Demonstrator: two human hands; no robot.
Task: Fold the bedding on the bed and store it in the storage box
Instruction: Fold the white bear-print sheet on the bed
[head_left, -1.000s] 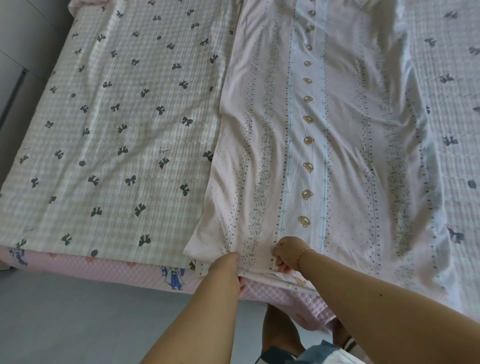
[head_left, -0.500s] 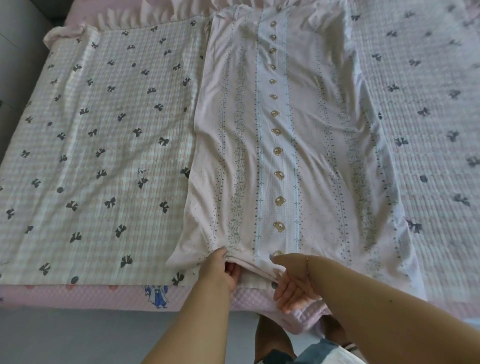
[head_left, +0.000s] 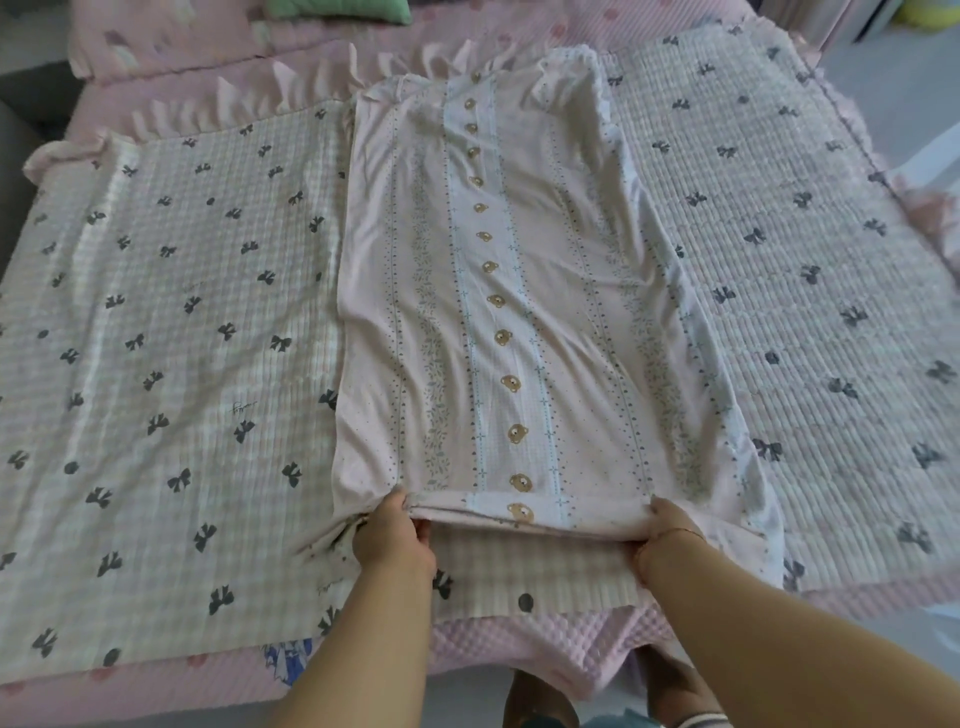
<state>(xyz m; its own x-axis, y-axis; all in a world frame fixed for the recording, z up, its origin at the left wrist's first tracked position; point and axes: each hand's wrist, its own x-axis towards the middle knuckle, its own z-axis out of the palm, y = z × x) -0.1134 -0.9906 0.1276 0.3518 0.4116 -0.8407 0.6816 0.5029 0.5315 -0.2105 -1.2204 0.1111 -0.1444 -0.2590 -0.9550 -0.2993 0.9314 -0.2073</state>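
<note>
We see thin matt cloth sheet (head_left: 519, 312), softly creased, above our grip; quilted, ribbed matt cover (head_left: 171, 364) on both sides; waffle-textured pink cloth mattress pad (head_left: 519, 644) below.

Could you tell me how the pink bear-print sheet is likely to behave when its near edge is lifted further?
The pink bear-print sheet looks thin and wrinkled, so probably floppy and light. It sags between the left hand and right hand, so it would likely drape, not hold shape.
</note>
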